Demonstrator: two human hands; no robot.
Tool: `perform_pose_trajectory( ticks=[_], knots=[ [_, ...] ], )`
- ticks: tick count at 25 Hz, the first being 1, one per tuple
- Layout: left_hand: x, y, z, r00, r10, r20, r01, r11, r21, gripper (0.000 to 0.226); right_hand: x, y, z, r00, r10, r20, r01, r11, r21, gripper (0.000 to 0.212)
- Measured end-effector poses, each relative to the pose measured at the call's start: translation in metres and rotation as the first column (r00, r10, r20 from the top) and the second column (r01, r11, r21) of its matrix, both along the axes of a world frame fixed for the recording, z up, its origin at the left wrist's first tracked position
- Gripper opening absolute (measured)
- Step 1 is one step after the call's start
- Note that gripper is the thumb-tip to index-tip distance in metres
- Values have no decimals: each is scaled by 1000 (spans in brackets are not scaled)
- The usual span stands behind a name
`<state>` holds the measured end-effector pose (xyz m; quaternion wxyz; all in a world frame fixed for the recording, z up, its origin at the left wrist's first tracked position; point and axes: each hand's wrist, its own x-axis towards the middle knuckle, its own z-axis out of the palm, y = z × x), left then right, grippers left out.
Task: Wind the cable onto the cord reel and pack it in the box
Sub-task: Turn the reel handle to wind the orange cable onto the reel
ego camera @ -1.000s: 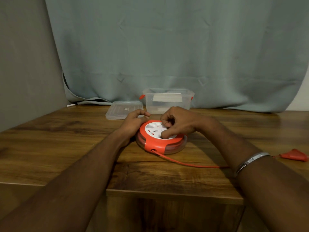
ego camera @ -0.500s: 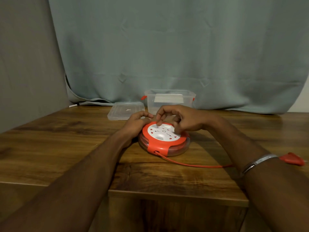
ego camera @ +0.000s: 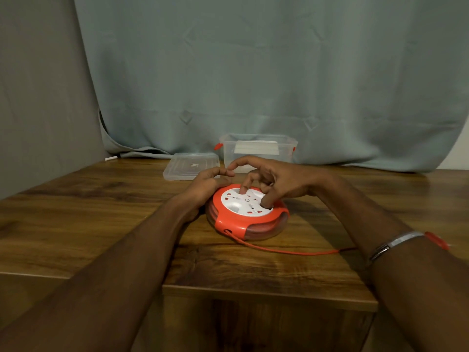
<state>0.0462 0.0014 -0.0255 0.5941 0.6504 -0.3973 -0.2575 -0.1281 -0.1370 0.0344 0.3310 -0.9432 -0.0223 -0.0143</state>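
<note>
Flat on the worktop (ego camera: 101, 224), between the two grips: the cord reel (ego camera: 247, 212), orange rim, white socket face upward. Left hand (ego camera: 205, 185) cupped against the reel's left edge, fingers curled over the rim, closed lightly on it rather than clamped. Right hand (ego camera: 276, 180) spread over the top, fingers apart; one fingertip pressed on the white face at the far side, another planted near the right edge of that face, the forefinger lifted clear and pointing toward the left hand. No pinch there, only contact from above.

Wound inside the reel's clear lower housing, visible through its side: turns of orange cable (ego camera: 286, 251). Out of a hole in the near rim, below both grips, the loose length running along the worktop to the right and passing under the right forearm. Just past that forearm, a sliver of the orange plug (ego camera: 437, 242), mostly hidden. Around the right wrist, a metal bracelet (ego camera: 396, 242).

Beyond the grips, toward the curtain (ego camera: 253, 72): the clear plastic box (ego camera: 257, 151), open, orange latches at its sides, something pale inside, not clear what. Just beside it, on the left-hand side, its clear lid (ego camera: 191, 165) lying flat on the worktop. Farther left, at the wall's foot, a small white stick-like thing (ego camera: 111, 158), too small to make out.
</note>
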Motion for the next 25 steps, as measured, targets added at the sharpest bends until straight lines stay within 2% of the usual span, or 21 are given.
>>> perform_pose_trajectory(
  ticks=[12,19,22,24,25],
  knots=[
    [0,-5,-3,990,135,30,-133,989,-59,16,4,2,-14,974,-163,160,190,967,-169,60],
    [-1,-7,-4,986,155,63,-150,985,-85,16,8,13,-13,953,-230,200,285,904,-318,41],
    [1,-6,-4,987,146,69,-140,987,-76,14,8,14,-12,956,-196,216,253,926,-279,39],
    [0,-6,-3,988,137,69,-132,989,-69,14,5,12,-9,958,-159,239,204,963,-176,16],
    [0,-6,-3,989,132,71,-128,989,-69,14,4,9,-6,960,-132,248,172,974,-146,22]
  ],
)
